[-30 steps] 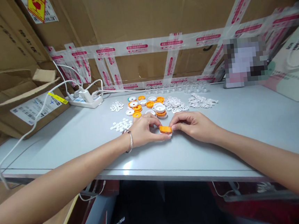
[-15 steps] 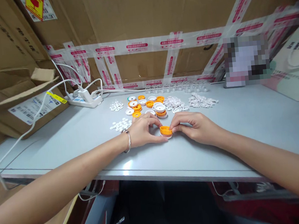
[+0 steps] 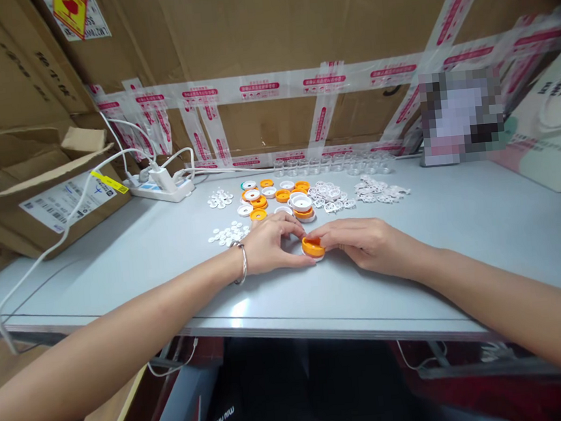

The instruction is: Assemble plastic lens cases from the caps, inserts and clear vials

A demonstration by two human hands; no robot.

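Since the earlier frame, the right hand has shifted its fingers from the side of the orange ring to over its top edge, and the ring's open top now leans a little differently. The left hand, with a bracelet at its wrist, stays almost where it was.

Both hands meet near the front of the desk, around the orange ring, which sits on a white ring. The left hand is curved, its thumb and forefinger narrowed around the two rings and holding them from the left. The right hand touches the orange ring from the right, fingertips at the upper rim; how tightly its fingers close, I cannot tell.

Just behind the two rings stands a stack of white and orange caps, with more orange and white round parts spread to its left. Two groups of small white discs lie farther left. Two heaps of flat white pieces lie on the right, behind the right hand. Clear cups line the back of the desk, before a big taped carton. A power strip sits beside an open cardboard box.
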